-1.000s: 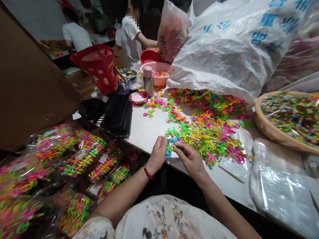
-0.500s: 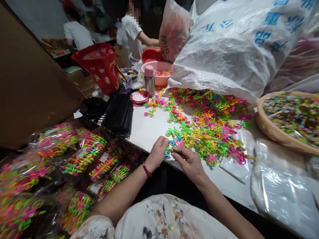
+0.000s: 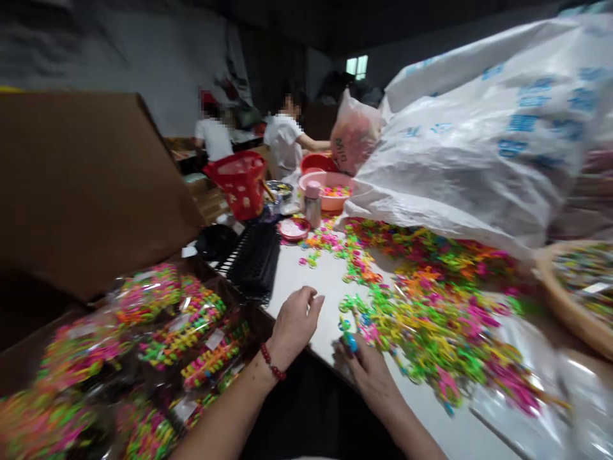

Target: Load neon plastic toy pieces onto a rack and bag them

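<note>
Blue plastic piece (image 3: 350, 342) is pinched in my right hand (image 3: 368, 374) at the near edge of the table (image 3: 311, 281), beside the coloured pile (image 3: 431, 319). Left hand (image 3: 297, 322) is spread, empty, just left of it.

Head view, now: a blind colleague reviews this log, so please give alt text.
A person's left hand hovers open over the white table while the right hand pinches a small blue piece beside a pile of neon plastic pieces spilling from a big white sack. Packed bags fill a carton at left; the picture is blurred.
</note>
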Action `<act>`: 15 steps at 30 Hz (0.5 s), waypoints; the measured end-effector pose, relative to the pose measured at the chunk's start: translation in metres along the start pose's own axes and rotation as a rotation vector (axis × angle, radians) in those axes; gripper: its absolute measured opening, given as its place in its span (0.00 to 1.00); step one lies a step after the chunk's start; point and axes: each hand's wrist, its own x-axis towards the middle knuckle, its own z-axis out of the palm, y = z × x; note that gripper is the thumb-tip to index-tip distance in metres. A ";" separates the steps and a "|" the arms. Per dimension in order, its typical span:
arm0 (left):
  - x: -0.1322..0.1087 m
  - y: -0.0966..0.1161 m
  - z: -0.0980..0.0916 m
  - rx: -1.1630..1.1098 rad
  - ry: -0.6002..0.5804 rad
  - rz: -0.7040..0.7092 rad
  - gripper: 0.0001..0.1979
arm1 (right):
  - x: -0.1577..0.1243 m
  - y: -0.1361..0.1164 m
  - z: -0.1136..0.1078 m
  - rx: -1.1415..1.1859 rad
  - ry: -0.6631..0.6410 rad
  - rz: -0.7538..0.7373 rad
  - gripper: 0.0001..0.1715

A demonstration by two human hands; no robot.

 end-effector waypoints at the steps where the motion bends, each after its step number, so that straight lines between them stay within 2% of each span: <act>1: 0.009 -0.007 -0.013 0.107 0.128 0.012 0.12 | 0.006 0.003 0.001 0.051 -0.017 0.043 0.20; 3: 0.029 -0.021 -0.040 0.320 0.322 -0.022 0.13 | 0.022 0.011 0.000 0.088 0.016 0.101 0.24; 4: 0.038 -0.027 -0.054 0.413 0.373 -0.071 0.17 | 0.032 0.015 -0.001 0.084 0.047 0.122 0.26; 6: 0.057 -0.038 -0.078 0.549 0.393 -0.215 0.27 | 0.052 0.024 -0.006 0.055 0.111 0.151 0.29; 9: 0.082 -0.051 -0.105 0.635 0.282 -0.424 0.45 | 0.072 0.032 -0.014 0.009 0.186 0.156 0.29; 11: 0.094 -0.062 -0.118 0.635 0.194 -0.524 0.54 | 0.076 0.034 -0.018 -0.006 0.197 0.152 0.28; 15: 0.109 -0.091 -0.133 0.574 0.075 -0.640 0.57 | 0.065 0.036 -0.014 0.029 0.166 0.153 0.29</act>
